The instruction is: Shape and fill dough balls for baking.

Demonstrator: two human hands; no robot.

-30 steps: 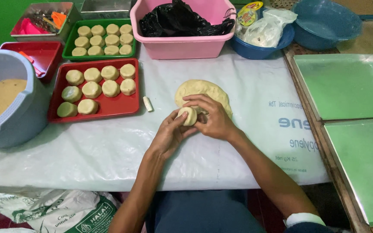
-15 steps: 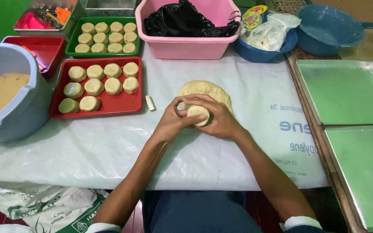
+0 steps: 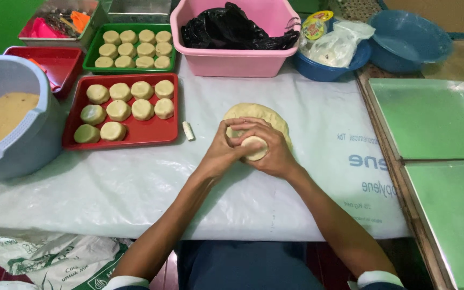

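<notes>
Cupping a small round dough piece [image 3: 255, 147] between both palms, we hold it just above the white plastic sheet [image 3: 135, 182] that covers the table, close in front of us. Our left hand [image 3: 222, 153] wraps the piece from the left, fingers curled over its top, and our right hand [image 3: 275, 153] closes on it from the right, so both hands are together and clamped on the dough; that grip suits pressing it into a puck like the others. Just behind our hands lies the larger flattened dough mass [image 3: 259, 114], touching our fingertips, near enough to pinch from without reaching. A short pale stick-like bit [image 3: 188, 130] lies on the sheet to the left; we cannot tell what it is. Beside it the red tray [image 3: 135, 140] holds ten shaped dough pucks [image 3: 127, 106] in rows, with bare room along its near edge. Behind that, a green tray [image 3: 89, 63] is packed with more pucks. At far left a grey-blue tub [image 3: 38, 134] holds a tan, grainy filling. A pink basin [image 3: 232, 59] with a black plastic bag [image 3: 232, 29] stands at the back, with blue bowls [image 3: 409, 40] to its right. Bare metal baking trays [image 3: 430, 118] lie on our right side.
</notes>
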